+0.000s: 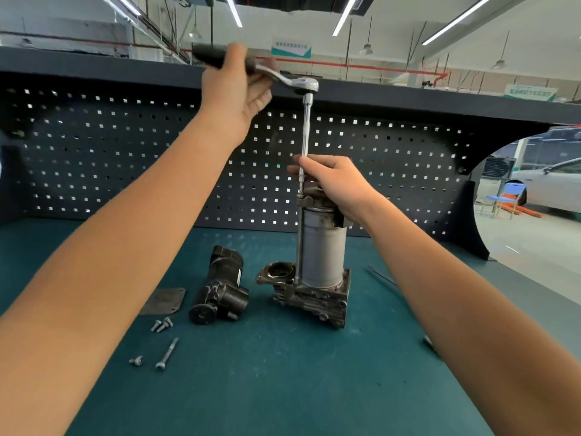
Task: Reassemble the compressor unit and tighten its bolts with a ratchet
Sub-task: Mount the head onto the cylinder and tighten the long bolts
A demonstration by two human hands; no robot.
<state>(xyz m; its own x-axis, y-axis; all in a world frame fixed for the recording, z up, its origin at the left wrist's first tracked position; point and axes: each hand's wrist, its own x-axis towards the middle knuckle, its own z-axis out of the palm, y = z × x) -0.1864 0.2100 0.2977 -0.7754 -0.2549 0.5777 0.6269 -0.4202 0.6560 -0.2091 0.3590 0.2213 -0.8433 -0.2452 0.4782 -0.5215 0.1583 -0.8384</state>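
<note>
As it stands upright, the compressor unit [322, 256] shows dull, grimy metal

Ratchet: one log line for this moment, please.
left hand grips ratchet handle | right hand holds extension | compressor unit upright | loose bolts on mat

On my feed the worktop [283, 388] has a dark teal mat, and a black pegboard [125, 158] stands along its back edge, full of square holes with light showing through. A dark shelf [94, 62] runs across the top of the pegboard. Overhead it's a pale workshop ceiling with long strip lights [344, 15], a few pendant lamps [366, 50] and a red pipe [377, 68] running across. A teal-and-white sign [290, 47] hangs up there, text too blurry to read. Off to the right I see pale floor [534, 240], a blue chair [506, 196] and a white car [553, 187] behind it.
</note>
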